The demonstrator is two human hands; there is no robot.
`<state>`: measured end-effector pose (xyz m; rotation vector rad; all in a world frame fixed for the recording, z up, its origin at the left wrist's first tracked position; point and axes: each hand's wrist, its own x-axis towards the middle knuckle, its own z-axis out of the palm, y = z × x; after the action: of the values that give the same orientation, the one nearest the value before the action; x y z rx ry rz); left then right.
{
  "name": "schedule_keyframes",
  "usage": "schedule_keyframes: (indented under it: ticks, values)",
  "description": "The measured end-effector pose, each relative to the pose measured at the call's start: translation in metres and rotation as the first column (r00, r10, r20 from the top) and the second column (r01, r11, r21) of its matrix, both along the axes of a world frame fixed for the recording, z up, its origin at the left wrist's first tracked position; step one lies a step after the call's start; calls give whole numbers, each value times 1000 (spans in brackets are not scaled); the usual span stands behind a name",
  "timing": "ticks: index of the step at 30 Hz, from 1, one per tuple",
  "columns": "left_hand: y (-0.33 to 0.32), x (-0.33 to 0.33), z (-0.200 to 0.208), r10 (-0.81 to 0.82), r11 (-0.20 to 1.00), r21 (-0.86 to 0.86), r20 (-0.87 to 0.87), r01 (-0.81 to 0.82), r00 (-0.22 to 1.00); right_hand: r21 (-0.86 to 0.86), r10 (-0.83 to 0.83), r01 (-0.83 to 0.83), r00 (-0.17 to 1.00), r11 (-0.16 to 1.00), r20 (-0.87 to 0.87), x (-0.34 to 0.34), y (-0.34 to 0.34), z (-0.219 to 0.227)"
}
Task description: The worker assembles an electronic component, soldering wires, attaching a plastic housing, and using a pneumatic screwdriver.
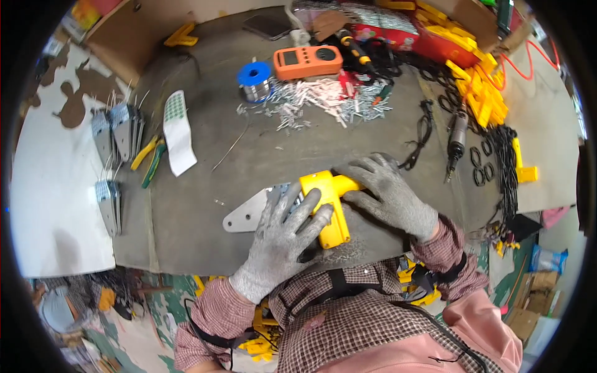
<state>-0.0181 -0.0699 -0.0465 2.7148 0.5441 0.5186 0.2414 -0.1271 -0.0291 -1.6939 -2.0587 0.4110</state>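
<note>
A yellow T-shaped plastic housing (336,227) lies on the grey worktop in front of me, its stem pointing right. From its left side sticks out a flat grey metal plate (239,217) with small holes and a rounded end. My gloved left hand (277,233) lies over the joint of plate and housing, fingers bent onto the yellow part. My gloved right hand (388,199) grips the stem between thumb and fingers. The left palm hides part of the plate, and the right fingers cover the stem's tip.
Beyond my hands are a heap of small pins (311,102), a blue solder spool (254,81) and an orange multimeter (308,62). Pliers (151,158) and several metal plates (111,208) sit left. An electric screwdriver (457,140), black cables (507,168) and yellow housings (488,99) lie right.
</note>
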Motion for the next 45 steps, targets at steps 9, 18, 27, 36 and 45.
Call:
schedule_keyframes:
  ticks: [9,18,27,36,45]
  values:
    - [17,35,26,-72,995,71,98,66,993,214,-898,874,405,436,175,150,-67,-6]
    - [43,112,21,-97,990,-119,-243,69,965,-71,-268,816,105,573,-958,152,-68,-30]
    - [41,120,20,-91,975,-220,-311,21,946,455,442,253,109,854,-890,51,19,60]
    - [39,114,14,-38,977,-215,-156,4,987,393,372,143,155,908,-915,26,12,43]
    - [39,111,3,-73,987,-136,67,82,995,434,385,120,294,893,-875,30,13,48]
